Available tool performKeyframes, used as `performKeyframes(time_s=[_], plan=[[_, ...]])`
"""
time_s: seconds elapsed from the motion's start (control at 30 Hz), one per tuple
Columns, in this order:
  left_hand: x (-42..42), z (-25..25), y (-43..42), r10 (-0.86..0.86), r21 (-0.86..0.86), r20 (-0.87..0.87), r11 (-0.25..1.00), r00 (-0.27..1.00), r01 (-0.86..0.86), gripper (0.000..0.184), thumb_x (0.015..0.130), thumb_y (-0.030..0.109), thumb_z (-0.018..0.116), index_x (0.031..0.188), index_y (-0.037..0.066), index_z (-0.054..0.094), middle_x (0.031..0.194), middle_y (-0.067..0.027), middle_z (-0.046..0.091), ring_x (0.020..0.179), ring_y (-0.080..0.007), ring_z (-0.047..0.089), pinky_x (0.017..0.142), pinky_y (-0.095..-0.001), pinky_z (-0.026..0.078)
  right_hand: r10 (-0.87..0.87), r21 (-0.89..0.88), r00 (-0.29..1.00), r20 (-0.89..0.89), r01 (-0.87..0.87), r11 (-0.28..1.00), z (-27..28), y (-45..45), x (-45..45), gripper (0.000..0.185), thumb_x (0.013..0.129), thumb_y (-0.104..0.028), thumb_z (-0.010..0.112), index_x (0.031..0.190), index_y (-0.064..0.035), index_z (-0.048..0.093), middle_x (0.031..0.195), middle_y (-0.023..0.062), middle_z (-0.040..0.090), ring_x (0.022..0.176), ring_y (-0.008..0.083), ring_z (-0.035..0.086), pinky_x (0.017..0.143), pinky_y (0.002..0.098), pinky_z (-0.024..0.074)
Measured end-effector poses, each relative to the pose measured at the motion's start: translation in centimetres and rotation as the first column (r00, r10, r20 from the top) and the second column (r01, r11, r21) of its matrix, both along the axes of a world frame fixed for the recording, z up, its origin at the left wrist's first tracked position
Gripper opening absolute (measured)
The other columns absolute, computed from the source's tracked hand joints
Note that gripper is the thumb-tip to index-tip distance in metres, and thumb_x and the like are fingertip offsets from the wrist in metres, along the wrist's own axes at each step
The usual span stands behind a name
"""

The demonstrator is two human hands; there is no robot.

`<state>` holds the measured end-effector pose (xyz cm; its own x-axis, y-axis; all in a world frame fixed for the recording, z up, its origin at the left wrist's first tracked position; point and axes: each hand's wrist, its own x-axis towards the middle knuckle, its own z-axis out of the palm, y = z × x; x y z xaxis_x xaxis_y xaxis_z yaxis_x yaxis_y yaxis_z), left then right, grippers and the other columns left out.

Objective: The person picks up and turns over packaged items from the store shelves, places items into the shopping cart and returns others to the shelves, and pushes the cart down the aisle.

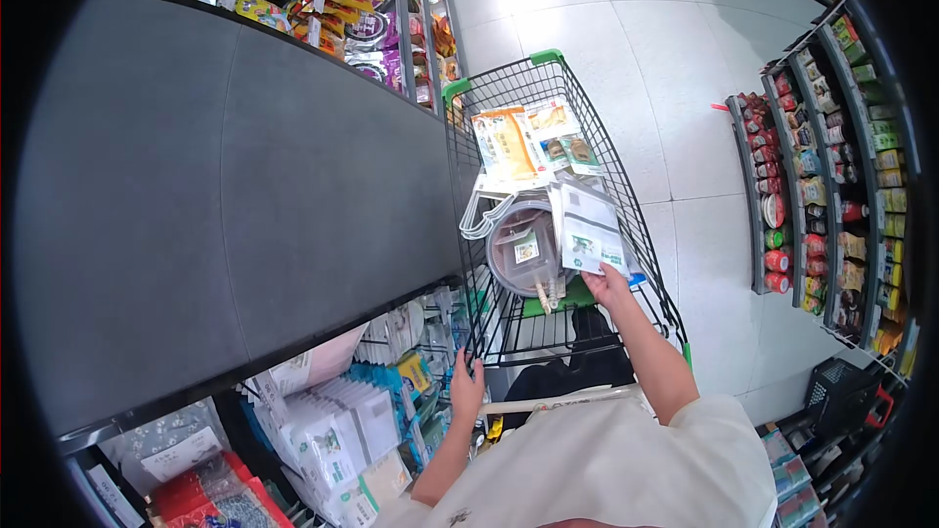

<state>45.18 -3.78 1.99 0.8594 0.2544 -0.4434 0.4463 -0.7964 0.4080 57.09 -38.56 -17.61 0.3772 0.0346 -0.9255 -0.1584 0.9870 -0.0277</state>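
Observation:
My right hand is closed on the lower edge of a flat white and grey package, above the goods in a black wire shopping cart with green corners. My left hand is at the cart's near left corner, fingers apart and upright, with nothing visible in it. Inside the cart, a round dark container with a label lies beside white hangers. Farther forward are an orange and white packet and a small packet with brown pictures.
A wide dark grey panel borders the cart's left side. Below it hang white packages. Snack shelves stand ahead left, and stocked shelves line the right. A black basket is at the lower right.

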Motion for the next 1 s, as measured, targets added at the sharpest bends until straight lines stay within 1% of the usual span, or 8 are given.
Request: performKeyframes(time_s=[0.1, 0.23, 0.5, 0.63, 0.7, 0.77, 0.9, 1.0], plan=[[-0.2, -0.2, 0.1, -0.009, -0.003, 0.016, 1.000, 1.000, 0.009, 0.057, 0.102, 0.036, 0.054, 0.148, 0.006, 0.043, 0.130, -0.0205, 0.065, 0.118, -0.0401, 0.062, 0.099, -0.0441, 0.049, 0.172, 0.052, 0.984, 0.056, -0.175, 0.983, 1.0, -1.5, -0.2, 0.036, 0.103, -0.014, 0.052, 0.132, 0.0048, 0.045, 0.126, 0.0243, 0.061, 0.110, 0.0385, 0.067, 0.091, 0.0482, 0.0602], [0.0, -0.1, 0.0, -0.003, -0.002, 0.005, 1.000, 1.000, 0.003, 0.056, 0.102, 0.038, 0.053, 0.148, 0.007, 0.043, 0.129, -0.0207, 0.065, 0.118, -0.0406, 0.062, 0.098, -0.0448, 0.048, 0.348, 0.016, 0.934, 0.077, -0.350, 0.937, 3.2, -3.1, -2.0, 0.029, 0.101, -0.023, 0.059, 0.108, 0.0050, 0.056, 0.096, 0.0171, 0.069, 0.084, 0.0261, 0.071, 0.072, 0.0375, 0.0620], [0.5, 1.2, -0.2, -0.006, -0.007, 0.000, 1.000, 1.000, 0.006, 0.058, 0.102, 0.039, 0.053, 0.148, 0.005, 0.043, 0.131, -0.0223, 0.063, 0.118, -0.0414, 0.062, 0.099, -0.0455, 0.048, 0.370, -0.131, 0.893, 0.258, -0.347, 0.929, 12.0, -4.1, -4.4, 0.030, 0.100, -0.025, 0.062, 0.106, 0.0047, 0.059, 0.087, 0.0144, 0.067, 0.077, 0.0230, 0.067, 0.072, 0.0353, 0.0586], [0.0, 0.8, 0.4, -0.034, -0.029, 0.074, 0.999, 0.997, 0.036, 0.057, 0.101, 0.037, 0.054, 0.145, 0.002, 0.047, 0.131, -0.0249, 0.063, 0.118, -0.0425, 0.061, 0.100, -0.0456, 0.048, 0.597, -0.450, 0.721, 0.353, -0.428, 0.784, 18.1, -2.3, -5.1, 0.030, 0.101, -0.025, 0.061, 0.113, 0.0026, 0.060, 0.088, 0.0134, 0.070, 0.072, 0.0208, 0.069, 0.064, 0.0319, 0.0594], [-0.7, 0.2, 0.7, -0.026, -0.047, 0.143, 0.998, 0.989, 0.033, 0.055, 0.101, 0.035, 0.055, 0.143, 0.000, 0.049, 0.134, -0.0261, 0.060, 0.122, -0.0425, 0.058, 0.103, -0.0450, 0.046, 0.752, -0.617, 0.589, 0.297, -0.483, 0.622, 21.0, -0.7, -5.4, 0.031, 0.100, -0.024, 0.062, 0.115, 0.0037, 0.060, 0.091, 0.0144, 0.072, 0.073, 0.0196, 0.070, 0.065, 0.0313, 0.0597], [-1.3, -0.6, 1.2, -0.065, -0.025, 0.312, 0.997, 0.948, 0.076, 0.053, 0.101, 0.034, 0.055, 0.143, 0.002, 0.050, 0.137, -0.0229, 0.058, 0.126, -0.0397, 0.056, 0.105, -0.0422, 0.044, 0.799, -0.666, 0.509, 0.321, -0.478, 0.573, 23.2, 1.2, -5.9, 0.030, 0.099, -0.023, 0.064, 0.112, 0.0042, 0.063, 0.093, 0.0134, 0.073, 0.074, 0.0171, 0.071, 0.066, 0.0298, 0.0590], [-2.3, 0.4, 1.0, -0.103, -0.038, 0.463, 0.990, 0.881, 0.136, 0.053, 0.099, 0.026, 0.061, 0.144, -0.001, 0.048, 0.142, -0.0241, 0.053, 0.131, -0.0404, 0.051, 0.110, -0.0449, 0.041, 0.961, -0.859, 0.142, 0.236, -0.432, 0.275, 27.7, 5.9, -7.0, 0.025, 0.097, -0.023, 0.067, 0.096, 0.0021, 0.071, 0.088, 0.0048, 0.072, 0.075, 0.0122, 0.068, 0.068, 0.0269, 0.0559], [-3.7, 3.1, -0.9, -0.077, -0.219, 0.584, 0.944, 0.808, 0.247, 0.060, 0.095, 0.018, 0.066, 0.147, -0.002, 0.044, 0.147, -0.0228, 0.049, 0.138, -0.0382, 0.045, 0.116, -0.0428, 0.035, 0.990, -0.922, -0.018, 0.137, -0.368, 0.121, 29.8, 9.4, -8.4, 0.028, 0.095, -0.024, 0.069, 0.090, 0.0032, 0.071, 0.082, 0.0103, 0.072, 0.071, 0.0137, 0.066, 0.064, 0.0312, 0.0533]])
